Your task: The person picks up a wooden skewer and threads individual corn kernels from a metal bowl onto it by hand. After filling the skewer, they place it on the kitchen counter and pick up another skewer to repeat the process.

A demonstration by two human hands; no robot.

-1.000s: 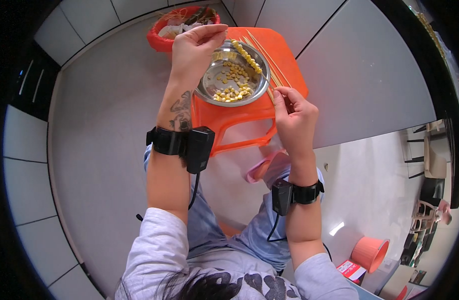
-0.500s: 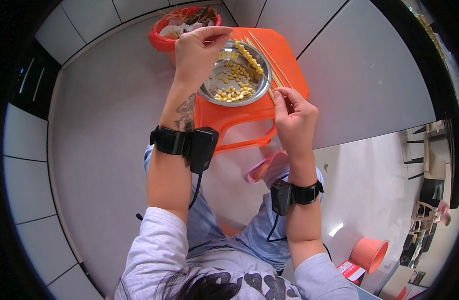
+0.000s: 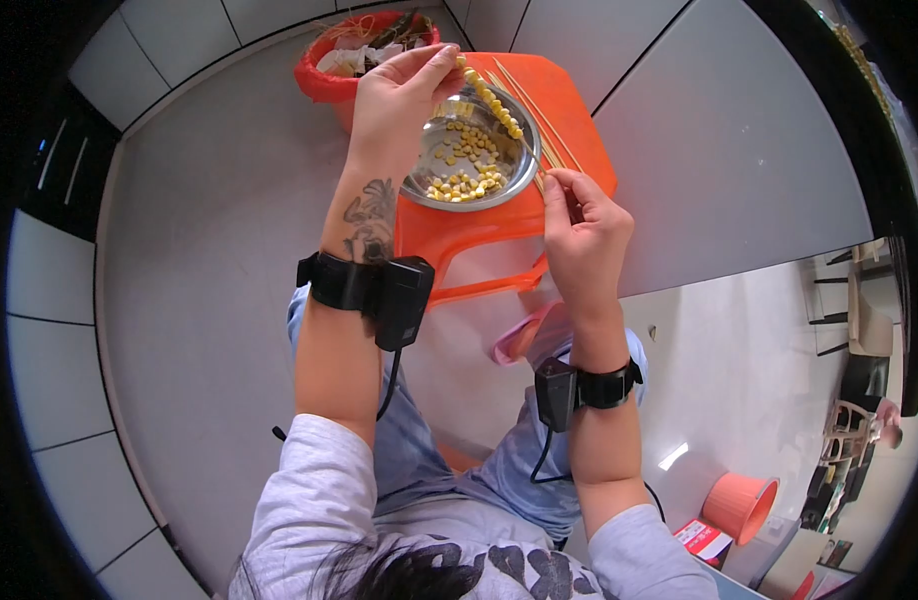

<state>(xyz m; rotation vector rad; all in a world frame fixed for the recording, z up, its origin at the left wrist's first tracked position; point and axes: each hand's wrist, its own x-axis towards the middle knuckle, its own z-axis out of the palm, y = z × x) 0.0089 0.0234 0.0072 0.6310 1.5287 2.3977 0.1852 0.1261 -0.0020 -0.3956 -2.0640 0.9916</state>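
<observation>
My right hand (image 3: 589, 225) pinches the bare lower end of a thin wooden skewer, with a row of yellow corn kernels (image 3: 494, 105) threaded along its upper part. My left hand (image 3: 399, 95) is closed in a pinch at the skewer's top end, its fingertips at the uppermost kernel. The skewer slants above a metal bowl (image 3: 459, 206), where loose corn kernels (image 3: 466, 185) lie spread over the bottom. Beneath the bowl is an orange plastic stool (image 3: 569, 95). Several bare wooden skewers (image 3: 529, 105) rest on the stool, to the right of the bowl.
A red-lined bin (image 3: 324, 88) with husks and paper stands behind the stool on the left. A grey panel (image 3: 729, 150) rises to the right. An orange bucket (image 3: 739, 508) and a red-and-white box (image 3: 703, 540) are at lower right. A person (image 3: 887, 422) appears far right.
My left hand has moved slightly up and left, its fingers more bent. Kernels now show closer to its fingertips. My right hand has shifted a little up and left with the skewer.
</observation>
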